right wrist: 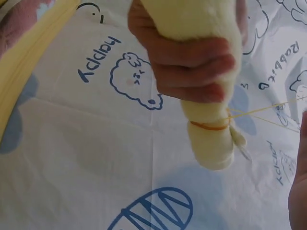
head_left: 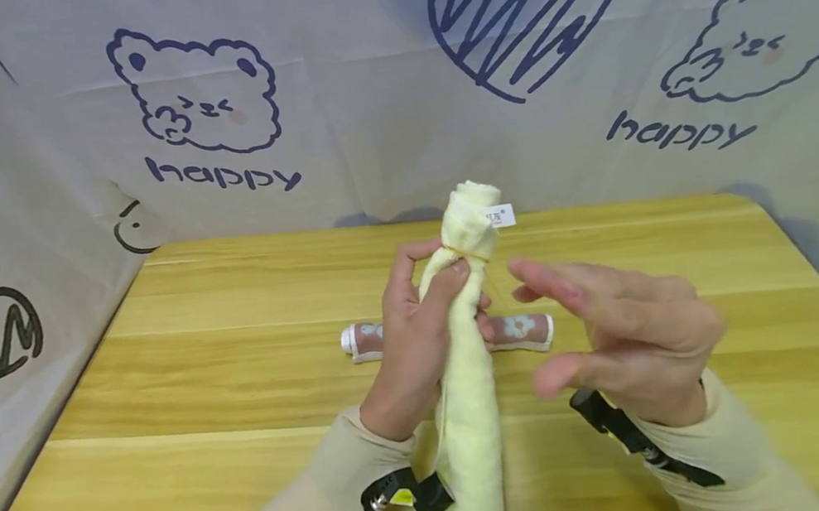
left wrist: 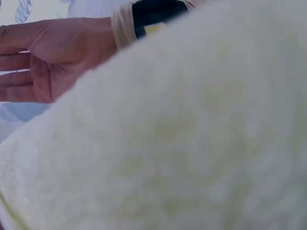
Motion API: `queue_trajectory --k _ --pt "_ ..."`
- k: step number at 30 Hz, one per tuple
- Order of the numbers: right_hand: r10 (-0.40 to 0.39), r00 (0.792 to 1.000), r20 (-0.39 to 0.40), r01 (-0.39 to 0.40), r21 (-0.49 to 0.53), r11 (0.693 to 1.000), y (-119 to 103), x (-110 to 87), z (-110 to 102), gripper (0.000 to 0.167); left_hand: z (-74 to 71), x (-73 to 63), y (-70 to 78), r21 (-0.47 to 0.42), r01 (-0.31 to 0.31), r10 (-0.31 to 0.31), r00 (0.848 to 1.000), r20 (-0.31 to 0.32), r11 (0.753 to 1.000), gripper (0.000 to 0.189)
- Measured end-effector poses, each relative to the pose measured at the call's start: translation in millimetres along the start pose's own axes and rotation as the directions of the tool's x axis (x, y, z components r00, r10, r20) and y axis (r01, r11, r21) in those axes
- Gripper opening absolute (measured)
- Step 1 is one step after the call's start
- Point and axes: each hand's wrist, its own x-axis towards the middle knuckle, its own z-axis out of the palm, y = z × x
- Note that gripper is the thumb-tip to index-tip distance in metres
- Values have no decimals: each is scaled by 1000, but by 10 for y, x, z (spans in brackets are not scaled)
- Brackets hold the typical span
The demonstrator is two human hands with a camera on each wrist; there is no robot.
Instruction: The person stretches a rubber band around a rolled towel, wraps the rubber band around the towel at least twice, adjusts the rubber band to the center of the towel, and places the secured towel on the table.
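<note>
A pale yellow towel, rolled into a long tube, stands up from the near side in the head view. My left hand grips it below its top end, thumb in front and fingers wrapped behind. An orange-yellow rubber band circles the roll just past that grip. From it, two thin stretched strands run toward my right hand, which is beside the roll with fingers and thumb spread apart. The strands' far ends are out of view. A white tag sticks out near the towel's top. Towel fabric fills most of the left wrist view.
A second rolled towel, mauve with pale blue flowers and white edges, lies across the wooden table behind the left hand. Past the table's far edge hangs a white cloth with bear, heart and "happy" drawings.
</note>
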Motion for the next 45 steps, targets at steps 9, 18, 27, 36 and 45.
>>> queue_trajectory --k 9,18,27,36,45 --pt "82 986 -144 -59 161 985 23 -11 124 55 53 -41 48 -75 -177 171 983 -73 981 19" --pt "349 911 -218 -259 355 898 45 -20 21 57 60 -100 74 -100 -311 302 949 -95 945 22" --pt "553 796 -248 -406 458 791 44 -74 -133 56 49 -123 19 -26 -492 492 871 -9 870 36" --pt "648 731 -215 -550 377 746 -14 -37 -222 57 32 -30 -84 117 -757 746 653 129 643 29" --pt "760 621 -192 -731 206 650 -190 89 -359 55 -37 -9 -86 209 -848 779 531 335 488 27"
